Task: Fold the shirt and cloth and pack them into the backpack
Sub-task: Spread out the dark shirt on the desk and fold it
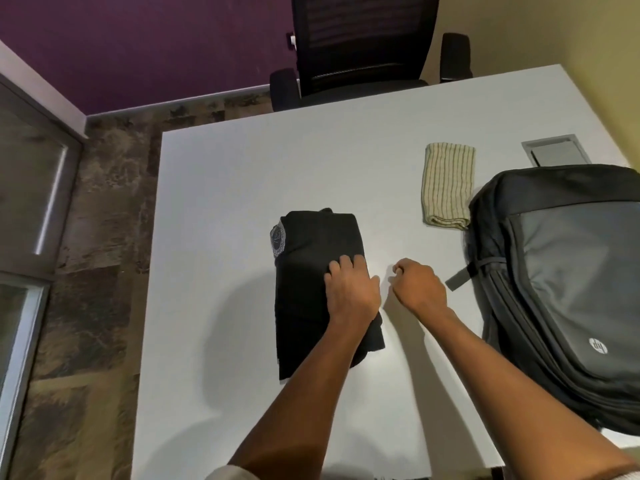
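On the white tabletop [225, 188] lies a folded black shirt [311, 271], its round printed badge at the far left corner. Left hand [351, 292] rests on the shirt's right edge, fingers fairly straight and pressing flat, its grip closed round nothing. Right hand [417, 285] sits just beside it over bare tabletop, fingers curled in, holding nothing. Farther back, a folded striped cloth [446, 185] lies just beside the grey-and-black backpack [568, 289], which lies flat at the right. An office chair [360, 46] stands beyond the far edge.
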A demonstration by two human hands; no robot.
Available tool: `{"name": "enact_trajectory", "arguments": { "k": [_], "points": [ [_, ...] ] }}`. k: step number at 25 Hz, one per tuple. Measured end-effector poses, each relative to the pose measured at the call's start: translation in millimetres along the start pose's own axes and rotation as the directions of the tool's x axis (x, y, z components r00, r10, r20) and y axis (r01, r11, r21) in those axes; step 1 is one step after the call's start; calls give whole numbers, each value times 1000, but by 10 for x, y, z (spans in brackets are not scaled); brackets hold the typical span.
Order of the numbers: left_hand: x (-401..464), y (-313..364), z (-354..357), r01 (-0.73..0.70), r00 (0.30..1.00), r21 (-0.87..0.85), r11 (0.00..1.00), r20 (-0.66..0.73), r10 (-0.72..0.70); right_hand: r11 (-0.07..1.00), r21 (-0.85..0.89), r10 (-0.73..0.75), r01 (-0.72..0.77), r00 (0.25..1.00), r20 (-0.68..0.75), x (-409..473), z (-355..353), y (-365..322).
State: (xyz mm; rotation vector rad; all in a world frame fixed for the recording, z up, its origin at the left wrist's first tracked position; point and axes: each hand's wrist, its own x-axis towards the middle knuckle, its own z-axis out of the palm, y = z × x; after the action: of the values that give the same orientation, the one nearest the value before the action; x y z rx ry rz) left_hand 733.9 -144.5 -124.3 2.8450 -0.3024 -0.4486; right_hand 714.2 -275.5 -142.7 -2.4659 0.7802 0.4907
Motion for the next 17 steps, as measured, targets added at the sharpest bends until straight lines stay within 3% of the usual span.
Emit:
{"name": "enact_trajectory", "arguments": {
  "k": [3, 6, 8, 11, 13, 17],
  "points": [
    [-21, -225, 267, -70, 996, 52, 996, -49, 73, 999, -37, -41, 38, 996, -81, 9, -16, 10],
    [-3, -543, 287, -40, 985, 109, 993, -165, 57, 954, 107, -259, 279, 951, -169, 46, 202, -122],
    [29, -764, 285, 10, 982, 115, 993, -188, 12, 869, 148, -452, 473, 879, -153, 90, 319, -310],
    [1, -1022, 349, -5, 986, 178, 984, -161, 35, 688, 57, -723, 723, 690, -23, 180, 435, -745],
    [-39, -1109, 432, 7, 988, 183, 983, -151, 21, 613, -41, -783, 789, 614, 98, 280, 536, -1048],
    [-73, -1240, 536, 69, 990, 159, 985, -132, -48, 609, -225, -711, 761, 649, 270, 512, 795, -1337]
  ]
}}
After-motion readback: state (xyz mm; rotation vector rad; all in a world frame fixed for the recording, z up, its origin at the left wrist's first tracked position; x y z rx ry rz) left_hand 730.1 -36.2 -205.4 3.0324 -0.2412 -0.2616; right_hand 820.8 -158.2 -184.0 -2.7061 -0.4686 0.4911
